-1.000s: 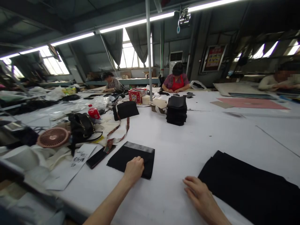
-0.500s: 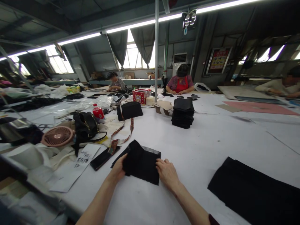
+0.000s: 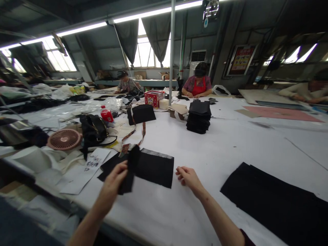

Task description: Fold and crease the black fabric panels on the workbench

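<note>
My left hand [image 3: 115, 177] is closed on a raised black fabric piece [image 3: 129, 181], its upper end bent over. Flat on the table lies another black fabric piece [image 3: 156, 167] with a shiny grey strip along its far edge. My right hand [image 3: 188, 179] hovers just off that piece's right edge, fingers loosely curled and apart, holding nothing. Behind the left hand, more dark pieces [image 3: 109, 167] lie on the table, partly hidden. A larger stack of black fabric [image 3: 271, 201] rests at the right.
A pile of black pieces [image 3: 198, 118] stands farther back on the white table [image 3: 164, 212]. To the left are a paper with writing [image 3: 88, 167], a pink fan [image 3: 64, 139], a black bag [image 3: 94, 130] and a red bottle [image 3: 107, 114]. Co-workers sit across the table.
My left hand has moved left and toward me with a black piece, uncovering the piece beneath. My right hand has come off the fabric's right edge. The dark phone at left is now covered.
</note>
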Demonstrator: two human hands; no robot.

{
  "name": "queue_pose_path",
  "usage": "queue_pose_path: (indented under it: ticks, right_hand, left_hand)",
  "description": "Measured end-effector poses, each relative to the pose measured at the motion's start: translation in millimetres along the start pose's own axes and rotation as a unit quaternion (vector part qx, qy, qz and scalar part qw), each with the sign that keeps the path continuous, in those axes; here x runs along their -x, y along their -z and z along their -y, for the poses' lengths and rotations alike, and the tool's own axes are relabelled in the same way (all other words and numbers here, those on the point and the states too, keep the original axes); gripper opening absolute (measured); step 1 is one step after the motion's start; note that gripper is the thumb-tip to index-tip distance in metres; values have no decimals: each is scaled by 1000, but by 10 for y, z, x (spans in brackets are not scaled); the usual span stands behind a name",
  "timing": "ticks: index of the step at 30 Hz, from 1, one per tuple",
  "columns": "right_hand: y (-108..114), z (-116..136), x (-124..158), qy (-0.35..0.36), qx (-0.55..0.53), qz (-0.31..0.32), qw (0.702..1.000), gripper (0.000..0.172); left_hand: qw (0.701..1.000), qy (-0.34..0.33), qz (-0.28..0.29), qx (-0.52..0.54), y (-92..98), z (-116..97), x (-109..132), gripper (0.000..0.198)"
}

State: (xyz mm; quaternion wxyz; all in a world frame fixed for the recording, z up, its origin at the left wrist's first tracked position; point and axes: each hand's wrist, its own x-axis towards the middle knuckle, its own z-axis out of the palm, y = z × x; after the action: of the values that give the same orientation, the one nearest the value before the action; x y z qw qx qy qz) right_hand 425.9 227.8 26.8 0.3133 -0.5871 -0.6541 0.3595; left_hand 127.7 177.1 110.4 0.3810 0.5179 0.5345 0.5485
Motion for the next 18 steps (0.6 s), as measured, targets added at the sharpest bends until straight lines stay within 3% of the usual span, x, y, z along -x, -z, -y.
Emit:
queue_pose_path:
  ticks: [2,4,7,9,12,15,18]
  right_hand:
    - [190,-31,156,-37,-66,68,995,70]
    - [396,-89,325,-83,-142,142,976,78]
    - [656,-218,553,-143,-179,179,957,69]
    - [751,-304,661,-159,-138,150,966,56]
    - [747,-376,746,-151,-80,94,981,37]
    - [598,-366,780,-118,-8,20,993,24]
    - [373,-340,821,-99,60,-60,991,24]
  left_hand:
    - [979,-88,148,-109,-562,16,386,15]
    - [940,-159,260,-152,-1056,89,750,16]
    - [867,-242,385,-202,-1511,220,1051,14]
    - [842,-272,396,-245,-1628,296,1013,17]
    - [831,-276,341,-342,-1661,403,719,21]
    - [795,-269,336,-427,-1664,484,447,21]
    - [757,-281,361,-466,-1692,514,347,10]
